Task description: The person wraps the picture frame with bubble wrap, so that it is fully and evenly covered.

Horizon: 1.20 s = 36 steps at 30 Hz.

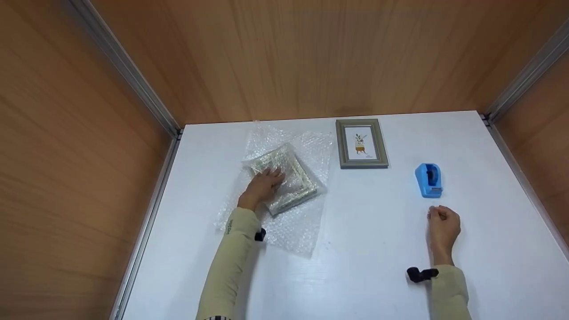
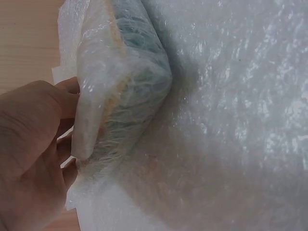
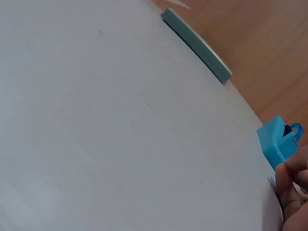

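A picture frame wrapped in bubble wrap (image 1: 293, 195) lies turned at an angle on the left part of the table. Under it spreads a larger sheet of bubble wrap (image 1: 302, 231). My left hand (image 1: 263, 186) rests on the package's left side, fingers stretched over the top; up close, the frame's edge (image 2: 144, 91) shows through the wrap. At the right, my right hand (image 1: 444, 226) is just in front of a blue tape dispenser (image 1: 427, 181), thumb and fingertips pinched together. A pale glint at the tips looks like clear tape (image 1: 430, 210).
A second, unwrapped picture frame (image 1: 382, 144) with a plant print lies near the table's back edge, between the bubble wrap and the dispenser. Wooden panels (image 1: 284, 58) with metal rails (image 1: 129, 66) close in the white table (image 1: 355, 266) at the back and sides.
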Available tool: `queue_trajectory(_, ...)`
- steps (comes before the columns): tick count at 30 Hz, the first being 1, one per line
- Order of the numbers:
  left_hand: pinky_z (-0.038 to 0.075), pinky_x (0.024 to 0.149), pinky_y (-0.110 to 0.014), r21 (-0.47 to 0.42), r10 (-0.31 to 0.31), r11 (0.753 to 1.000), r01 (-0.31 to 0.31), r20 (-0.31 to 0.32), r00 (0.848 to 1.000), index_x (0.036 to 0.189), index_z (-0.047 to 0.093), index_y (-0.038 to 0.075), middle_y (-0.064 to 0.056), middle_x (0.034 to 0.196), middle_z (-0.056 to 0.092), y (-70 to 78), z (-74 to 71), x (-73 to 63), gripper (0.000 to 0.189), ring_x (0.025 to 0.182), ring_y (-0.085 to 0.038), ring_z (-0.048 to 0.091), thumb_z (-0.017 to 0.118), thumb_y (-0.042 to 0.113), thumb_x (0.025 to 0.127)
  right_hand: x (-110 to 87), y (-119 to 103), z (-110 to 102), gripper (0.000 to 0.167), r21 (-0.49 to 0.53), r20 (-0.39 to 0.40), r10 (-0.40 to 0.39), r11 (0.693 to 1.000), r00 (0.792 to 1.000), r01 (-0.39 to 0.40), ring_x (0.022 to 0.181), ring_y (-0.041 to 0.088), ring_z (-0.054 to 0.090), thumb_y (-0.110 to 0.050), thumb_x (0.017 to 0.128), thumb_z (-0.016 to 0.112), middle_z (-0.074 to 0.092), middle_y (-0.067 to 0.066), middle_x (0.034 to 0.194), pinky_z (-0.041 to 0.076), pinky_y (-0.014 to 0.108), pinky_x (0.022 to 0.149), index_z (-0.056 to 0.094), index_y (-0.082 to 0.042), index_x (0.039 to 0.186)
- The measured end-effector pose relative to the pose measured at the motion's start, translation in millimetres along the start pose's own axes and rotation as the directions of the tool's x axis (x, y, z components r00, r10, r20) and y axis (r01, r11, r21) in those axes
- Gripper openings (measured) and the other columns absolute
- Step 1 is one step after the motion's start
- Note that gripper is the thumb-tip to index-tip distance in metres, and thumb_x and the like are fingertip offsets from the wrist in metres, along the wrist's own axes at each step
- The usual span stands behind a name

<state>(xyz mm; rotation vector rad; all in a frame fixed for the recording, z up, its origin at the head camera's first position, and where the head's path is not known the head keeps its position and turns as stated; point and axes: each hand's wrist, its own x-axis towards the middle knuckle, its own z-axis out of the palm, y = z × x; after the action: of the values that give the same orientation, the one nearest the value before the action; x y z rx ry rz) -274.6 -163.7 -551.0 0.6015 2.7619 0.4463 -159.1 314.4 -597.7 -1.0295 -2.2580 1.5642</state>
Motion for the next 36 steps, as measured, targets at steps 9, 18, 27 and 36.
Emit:
queue_trajectory(9, 0.016, 0.119, -0.051, 0.009, -0.013, 1.000, 0.013, 0.016, 1.000, 0.147, 0.039, 0.016, -0.006, 0.156, 0.029, -0.2, -4.3, 0.9, 0.045, 0.146, -0.035, 0.018, 0.042, 0.019, 0.102, -17.4, -20.1, 26.5, 0.039, 0.007, 0.133, -0.046, 0.999, 0.990, 0.046, 0.093, 0.001, 0.054, -0.041, 0.097, 0.051, 0.058, -0.001, 0.113, 0.047, 0.010, 0.078, 0.060, -0.010, 0.118)
queue_trajectory(18, 0.015, 0.120, -0.046, -0.071, -0.093, 0.993, 0.093, 0.010, 0.996, 0.146, 0.041, 0.019, -0.004, 0.155, 0.033, 6.1, -5.0, 1.9, 0.046, 0.146, -0.031, 0.020, 0.044, 0.014, 0.100, -40.7, -58.9, 82.7, 0.033, 0.088, 0.297, -0.175, 0.984, 0.939, 0.156, 0.094, 0.009, 0.058, -0.033, 0.097, 0.055, 0.061, 0.009, 0.115, 0.050, 0.020, 0.084, 0.061, -0.006, 0.115)
queue_trajectory(27, 0.018, 0.119, -0.048, -0.096, -0.118, 0.989, 0.116, -0.009, 0.993, 0.146, 0.039, 0.021, -0.005, 0.154, 0.036, 5.8, -2.9, 3.4, 0.046, 0.146, -0.032, 0.022, 0.045, 0.015, 0.100, -58.2, -90.0, 131.2, 0.024, 0.150, 0.391, -0.289, 0.957, 0.874, 0.250, 0.096, 0.015, 0.058, -0.025, 0.096, 0.059, 0.061, 0.007, 0.111, 0.050, 0.019, 0.081, 0.063, -0.006, 0.110)
queue_trajectory(36, 0.014, 0.121, -0.045, -0.008, -0.096, 0.995, 0.096, 0.034, 0.995, 0.149, 0.034, 0.019, -0.001, 0.157, 0.027, 2.2, 0.3, 3.6, 0.049, 0.147, -0.029, 0.017, 0.044, 0.018, 0.101, -74.0, -103.8, 175.3, 0.024, 0.143, 0.457, -0.266, 0.964, 0.848, 0.225, 0.098, 0.018, 0.055, -0.025, 0.094, 0.061, 0.062, 0.009, 0.112, 0.047, 0.026, 0.082, 0.066, -0.005, 0.108)
